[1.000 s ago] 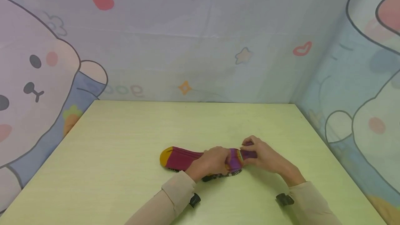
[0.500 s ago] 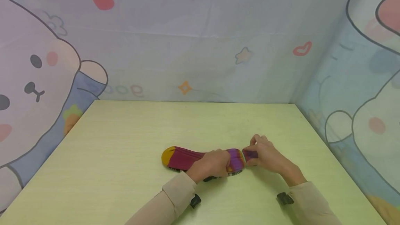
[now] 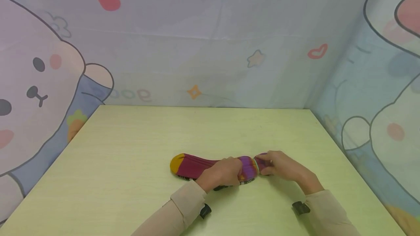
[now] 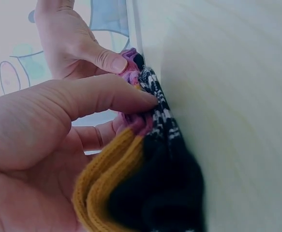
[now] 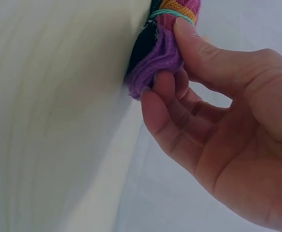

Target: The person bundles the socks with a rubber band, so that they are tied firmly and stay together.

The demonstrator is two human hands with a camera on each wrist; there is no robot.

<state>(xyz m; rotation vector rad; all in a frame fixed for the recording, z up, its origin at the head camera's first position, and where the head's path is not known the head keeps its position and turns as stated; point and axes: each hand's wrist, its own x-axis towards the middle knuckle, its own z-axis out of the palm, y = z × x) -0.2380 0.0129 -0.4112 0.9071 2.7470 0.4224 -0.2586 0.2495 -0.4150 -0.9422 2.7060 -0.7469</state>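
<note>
Socks (image 3: 195, 166) lie stacked as a bundle on the table, maroon with a mustard toe at the left and purple stripes toward the right. Black-and-white patterned sock fabric (image 4: 160, 106) shows on the table side in the left wrist view. Around the bundle near its cuff end runs a thin teal elastic band (image 5: 172, 14), with the fabric drawn in there. My left hand (image 3: 223, 172) grips the middle of the socks, thumb across their side. At the right, my right hand (image 3: 283, 166) pinches the purple cuffs (image 5: 155, 67), its thumb tip by the band.
The pale wooden table (image 3: 147, 130) extends around the socks on all sides. Behind it and along both sides hangs a cartoon-printed cloth (image 3: 197, 39). A small black device (image 3: 205, 211) sits at the left wrist, another black device (image 3: 300, 208) at the right.
Raised right fingers have come down and settled over the cuffs just past the band. The bundle has shifted slightly right. My left hand keeps its grip almost unmoved.
</note>
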